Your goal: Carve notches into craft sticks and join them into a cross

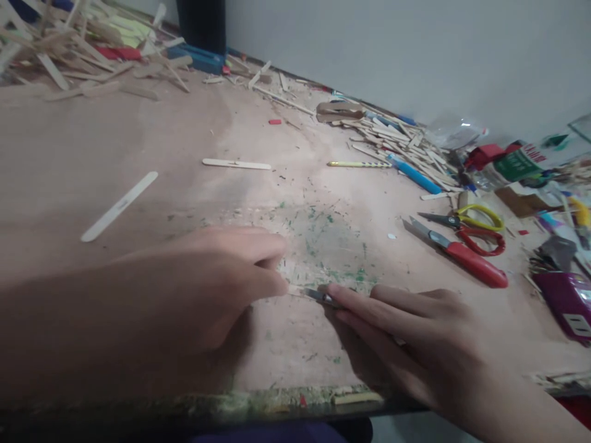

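Near the front of the table, my left hand [235,261] is closed, pinching a short pale piece of wooden stick [294,290]. Only its tip shows past the thumb and forefinger. My right hand [415,320] grips a small craft knife [318,296], its narrow grey blade pointing left against the stick. Most of the knife's handle is hidden under the fingers. Farther back lie a craft stick [237,164] with a small notch in the middle and another craft stick [120,206] at the left, set at a slant.
Right of my hands lie yellow-and-red-handled scissors [480,227] and a red-handled cutting tool [475,261]. A gold patterned pencil [357,164] and blue pen [415,174] lie before a heap of sticks [401,138]. More sticks [92,55] pile up at the back left.
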Action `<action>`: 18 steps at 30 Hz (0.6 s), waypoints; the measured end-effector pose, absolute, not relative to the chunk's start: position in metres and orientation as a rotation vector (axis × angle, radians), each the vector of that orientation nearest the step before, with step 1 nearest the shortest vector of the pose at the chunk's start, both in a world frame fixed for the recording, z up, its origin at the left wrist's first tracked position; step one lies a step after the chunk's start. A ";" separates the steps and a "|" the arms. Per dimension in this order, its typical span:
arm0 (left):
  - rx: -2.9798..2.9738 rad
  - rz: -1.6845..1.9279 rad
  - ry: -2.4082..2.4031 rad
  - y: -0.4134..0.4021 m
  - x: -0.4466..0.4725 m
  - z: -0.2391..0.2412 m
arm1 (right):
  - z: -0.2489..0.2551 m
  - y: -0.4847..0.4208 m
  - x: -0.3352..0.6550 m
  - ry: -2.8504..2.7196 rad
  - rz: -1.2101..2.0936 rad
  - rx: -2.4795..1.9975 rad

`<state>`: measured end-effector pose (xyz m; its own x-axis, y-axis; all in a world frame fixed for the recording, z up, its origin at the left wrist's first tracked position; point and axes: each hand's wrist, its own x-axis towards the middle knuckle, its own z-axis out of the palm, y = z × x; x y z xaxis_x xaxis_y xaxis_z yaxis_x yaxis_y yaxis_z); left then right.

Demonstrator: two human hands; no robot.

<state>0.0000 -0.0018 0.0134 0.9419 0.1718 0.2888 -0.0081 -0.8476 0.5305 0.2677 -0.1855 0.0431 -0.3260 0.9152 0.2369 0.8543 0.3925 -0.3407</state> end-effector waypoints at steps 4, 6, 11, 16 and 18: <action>2.556 0.547 0.048 0.000 0.002 0.012 | 0.040 -0.184 0.270 -2.339 0.108 -1.496; 2.558 0.535 0.073 -0.002 0.000 0.016 | 0.037 -0.184 0.271 -2.332 0.090 -1.508; 2.498 0.361 0.115 -0.020 -0.010 0.025 | 0.031 -0.182 0.269 -2.294 0.079 -1.529; 2.482 0.299 -0.030 -0.014 -0.013 0.027 | 0.041 -0.178 0.267 -2.292 0.084 -1.496; 2.583 0.381 0.040 -0.004 -0.011 0.029 | 0.046 -0.179 0.269 -2.276 0.092 -1.510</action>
